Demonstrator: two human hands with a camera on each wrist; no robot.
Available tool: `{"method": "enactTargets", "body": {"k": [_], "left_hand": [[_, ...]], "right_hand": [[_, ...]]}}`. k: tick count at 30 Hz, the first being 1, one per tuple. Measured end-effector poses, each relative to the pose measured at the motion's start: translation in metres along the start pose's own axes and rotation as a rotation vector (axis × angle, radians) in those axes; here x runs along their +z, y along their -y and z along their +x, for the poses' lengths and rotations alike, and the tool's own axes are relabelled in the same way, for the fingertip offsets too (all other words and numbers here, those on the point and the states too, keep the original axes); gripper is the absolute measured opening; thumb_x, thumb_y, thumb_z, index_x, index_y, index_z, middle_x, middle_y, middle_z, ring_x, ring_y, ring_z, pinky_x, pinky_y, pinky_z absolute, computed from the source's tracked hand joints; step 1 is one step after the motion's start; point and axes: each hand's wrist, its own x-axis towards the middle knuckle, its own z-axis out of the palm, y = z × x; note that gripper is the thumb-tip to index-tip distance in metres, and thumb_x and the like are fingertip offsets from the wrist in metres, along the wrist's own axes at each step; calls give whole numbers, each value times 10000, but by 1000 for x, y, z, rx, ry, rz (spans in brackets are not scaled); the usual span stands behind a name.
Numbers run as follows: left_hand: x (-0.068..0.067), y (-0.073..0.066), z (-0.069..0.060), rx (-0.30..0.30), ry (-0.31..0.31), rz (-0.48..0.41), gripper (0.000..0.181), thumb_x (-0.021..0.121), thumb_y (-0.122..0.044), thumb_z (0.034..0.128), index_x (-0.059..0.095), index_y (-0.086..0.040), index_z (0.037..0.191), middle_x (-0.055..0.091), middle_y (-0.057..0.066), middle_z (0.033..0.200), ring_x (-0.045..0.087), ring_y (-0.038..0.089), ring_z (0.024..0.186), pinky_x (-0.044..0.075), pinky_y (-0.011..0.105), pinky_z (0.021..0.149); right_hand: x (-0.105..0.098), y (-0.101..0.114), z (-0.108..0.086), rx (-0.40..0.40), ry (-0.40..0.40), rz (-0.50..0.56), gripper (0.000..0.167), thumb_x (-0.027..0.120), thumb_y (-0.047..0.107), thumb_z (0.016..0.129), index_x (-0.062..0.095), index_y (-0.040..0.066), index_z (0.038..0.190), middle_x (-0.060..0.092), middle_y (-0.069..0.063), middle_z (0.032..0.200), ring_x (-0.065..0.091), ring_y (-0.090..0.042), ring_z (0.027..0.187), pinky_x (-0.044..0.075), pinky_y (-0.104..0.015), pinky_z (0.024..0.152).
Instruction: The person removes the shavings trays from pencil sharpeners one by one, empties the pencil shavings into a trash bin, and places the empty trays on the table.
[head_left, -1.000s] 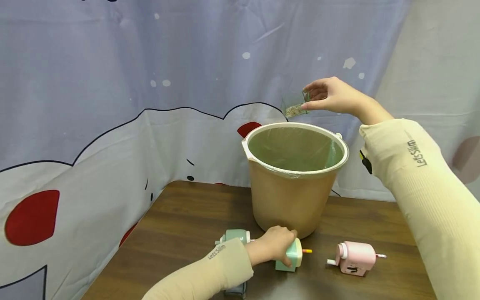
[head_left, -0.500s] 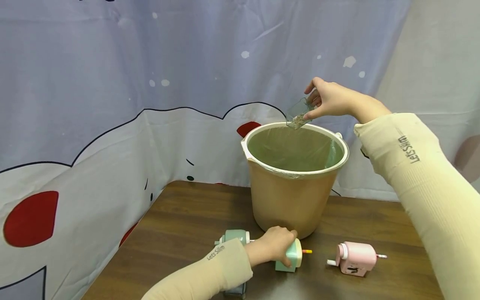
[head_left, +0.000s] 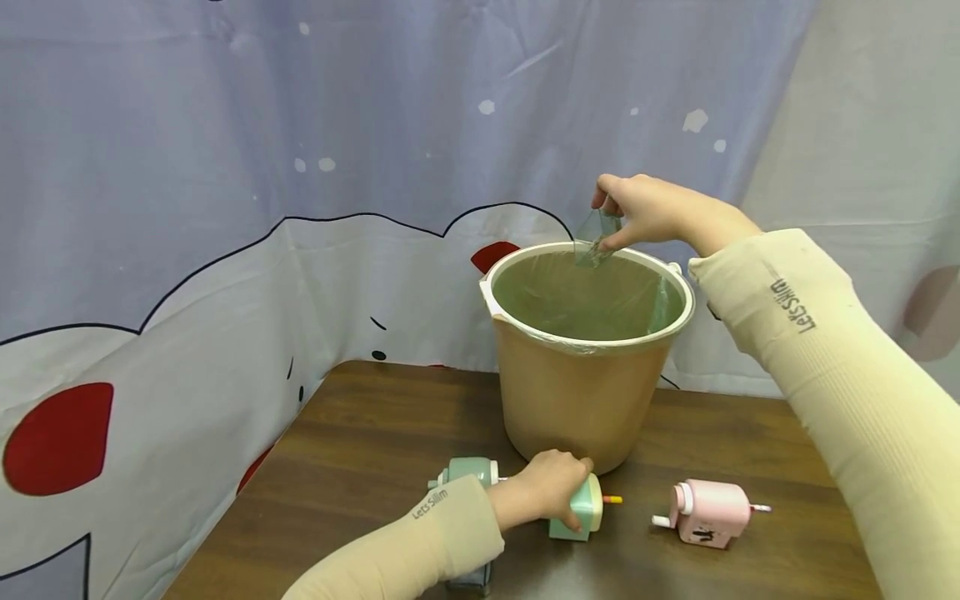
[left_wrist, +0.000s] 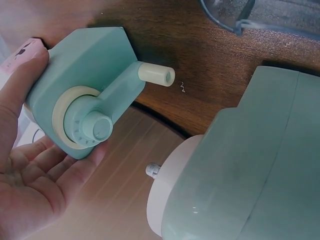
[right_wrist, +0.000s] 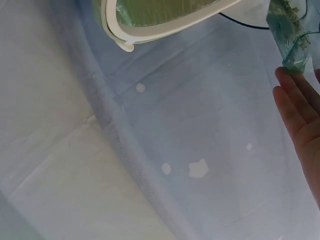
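Note:
My left hand grips a green crank pencil sharpener on the table, thumb and fingers on opposite sides. A yellow-and-red pencil end sticks out of its cream front. In the left wrist view, the crank side of the sharpener faces the camera. Up at the bucket's far rim, my right hand pinches a clear shavings drawer, tilted with its lower end over the opening. Shavings still cling inside the drawer in the right wrist view. The beige bucket has a thin plastic liner.
A second green sharpener stands left of my left hand, partly behind the sleeve. To the right is a pink sharpener with a pencil in it. A clear container lies near the second green one. A patterned curtain hangs behind.
My right hand has moved down and a little left, bringing the drawer from above the bucket to its rim and tilting it more steeply. The left hand has stayed on the sharpener.

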Motion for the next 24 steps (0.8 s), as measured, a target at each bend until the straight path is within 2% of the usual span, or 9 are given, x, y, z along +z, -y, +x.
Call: {"method": "enactTargets", "body": {"k": [9,16,20,24], "left_hand": [[4,-1,-1,6,-1,9,576,853,-487,586,596,-180,1000,638,-96,832,577,39,704,442,178,636],[5,-1,0,3,6,16,577,845,-496,595,597,-184,1011,640,-96,842,579,39,706,446,173,635],[4,-1,0,7,9,13,580,844,-496,596,598,-184,1019,643,-96,848,583,34,718,449,169,659],[4,0,0,12,12,9,580,846,-490,597,601,-178,1020,646,-91,847,587,37,720,450,171,665]], "right_hand": [[6,1,1,-37,-82,-23,491,725,134,761,471,-56,1136,572,-260,1147,552,-397,1046,418,-488,922],[6,2,3,-103,-91,-51,475,696,89,743,539,-69,1163,581,-223,1073,530,-340,966,412,-447,870],[8,1,3,-112,-89,-69,460,683,72,745,562,-75,1164,570,-211,1031,512,-323,902,404,-424,816],[8,1,3,-117,-77,-80,480,684,87,756,570,-85,1189,567,-247,1086,531,-361,958,413,-458,860]]}}
